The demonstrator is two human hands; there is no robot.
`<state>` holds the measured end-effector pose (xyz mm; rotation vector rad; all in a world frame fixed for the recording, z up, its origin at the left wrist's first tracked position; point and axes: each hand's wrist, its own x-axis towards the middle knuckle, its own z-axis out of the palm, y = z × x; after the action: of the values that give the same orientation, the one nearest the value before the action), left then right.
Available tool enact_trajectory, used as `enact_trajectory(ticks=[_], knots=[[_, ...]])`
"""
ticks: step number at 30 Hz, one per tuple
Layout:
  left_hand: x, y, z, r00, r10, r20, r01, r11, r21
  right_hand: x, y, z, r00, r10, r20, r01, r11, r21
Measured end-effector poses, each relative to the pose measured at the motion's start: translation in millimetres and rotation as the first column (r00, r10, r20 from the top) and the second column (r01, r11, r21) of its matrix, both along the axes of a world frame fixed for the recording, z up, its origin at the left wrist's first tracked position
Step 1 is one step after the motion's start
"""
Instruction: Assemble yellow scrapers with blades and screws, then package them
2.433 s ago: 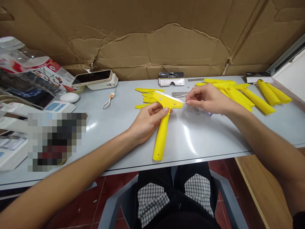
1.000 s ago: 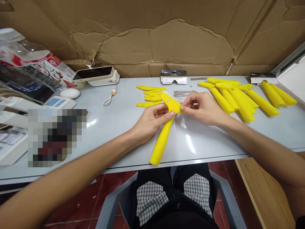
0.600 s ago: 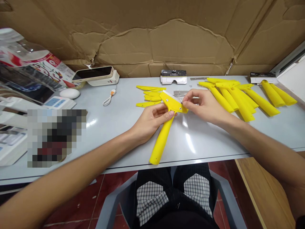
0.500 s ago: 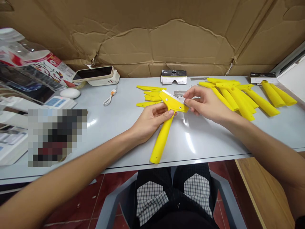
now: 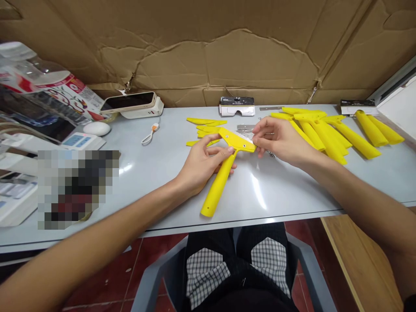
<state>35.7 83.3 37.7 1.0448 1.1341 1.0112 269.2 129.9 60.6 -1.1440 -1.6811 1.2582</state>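
Observation:
My left hand (image 5: 203,162) is wrapped round the neck of a yellow scraper (image 5: 218,184), thumb on the front. The scraper's handle points down and left toward the table's near edge. Two screws show on its wide head, and a pale blade-like strip (image 5: 244,138) lies along the upper edge. At the head's right corner, the fingertips of my right hand (image 5: 276,138) are closed on the end of this strip. Just behind the hands lie metal blades (image 5: 246,127) and, left of them, flat yellow plastic pieces (image 5: 206,122). Small screws (image 5: 270,154) lie under my right hand.
Several yellow scraper handles (image 5: 325,134) are piled at right. Black and white packages (image 5: 237,106) stand along the cardboard wall (image 5: 260,56). At left are a phone (image 5: 130,102) on a white device, a mouse (image 5: 96,128), a looped cord (image 5: 149,134) and a bottle (image 5: 55,82).
The scraper has turned slightly, its handle end shifting left and up. Less of the pale strip shows at the head's left. My left fingers have shifted, and some now show below the head.

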Motion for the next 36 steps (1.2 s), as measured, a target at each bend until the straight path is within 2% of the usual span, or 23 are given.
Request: enact_trajectory(ticks=[3, 7, 10, 17, 23, 36], knots=[[-1.0, -1.9, 3.3, 0.989, 0.082, -0.121, -0.07, 0.992, 0.103, -1.5, -1.1, -2.2, 1.0, 0.002, -0.024, -0.003, 1.0, -0.014], [-4.5, -3.1, 2.4, 0.964, 0.036, -0.264, 0.038, 0.962, 0.271, -2.3, -2.2, -2.0, 1.0, -0.008, -0.027, 0.009, 1.0, 0.012], [-5.4, -3.2, -0.6, 0.953, 0.004, -0.302, 0.096, 0.944, 0.316, -2.5, -2.5, -1.0, 1.0, -0.009, -0.022, 0.009, 1.0, 0.014], [-3.1, -3.1, -2.8, 0.937, 0.026, -0.348, 0.117, 0.916, 0.383, -1.8, -2.4, -1.2, 1.0, -0.012, -0.004, 0.012, 1.0, 0.02], [-3.6, -4.0, -1.8, 0.922, 0.018, -0.387, 0.133, 0.924, 0.359, 0.0, -0.6, -1.9, 1.0, 0.006, 0.0, -0.006, 0.998, 0.068], [-12.0, -2.8, 4.8, 0.894, -0.13, -0.428, 0.275, 0.915, 0.295, -1.7, -3.2, -3.9, 1.0, 0.006, -0.014, -0.005, 0.997, 0.075]])
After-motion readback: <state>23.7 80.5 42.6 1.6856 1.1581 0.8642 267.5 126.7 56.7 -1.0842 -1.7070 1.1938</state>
